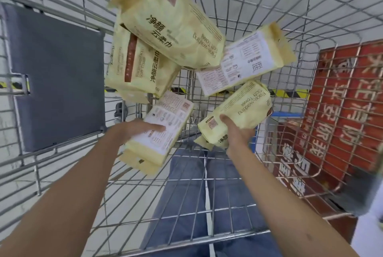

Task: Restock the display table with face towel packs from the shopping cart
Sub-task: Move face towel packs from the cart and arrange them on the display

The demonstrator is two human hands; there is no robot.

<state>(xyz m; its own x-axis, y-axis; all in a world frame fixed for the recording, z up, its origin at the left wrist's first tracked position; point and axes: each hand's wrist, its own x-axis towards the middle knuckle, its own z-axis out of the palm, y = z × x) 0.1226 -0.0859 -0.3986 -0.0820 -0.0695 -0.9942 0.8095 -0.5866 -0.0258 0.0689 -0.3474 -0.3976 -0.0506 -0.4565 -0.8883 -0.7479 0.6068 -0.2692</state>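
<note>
In the wire shopping cart (186,243), the left hand (141,130) grips a white-labelled face towel pack (167,120), while the right hand (236,135) curls around a pale-yellow face towel pack (246,107) printed "Face-washing Soft Towel".

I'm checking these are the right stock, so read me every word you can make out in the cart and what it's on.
"净颜云柔巾" and "Face-washing Soft Towel": top pack.
"净颜云柔巾": second pack beneath it.
"Face-washing Soft Towel": right-hand pack.
Fine print on left-hand pack and white-backed pack: too small.
Red sign: too distorted to read.
</note>
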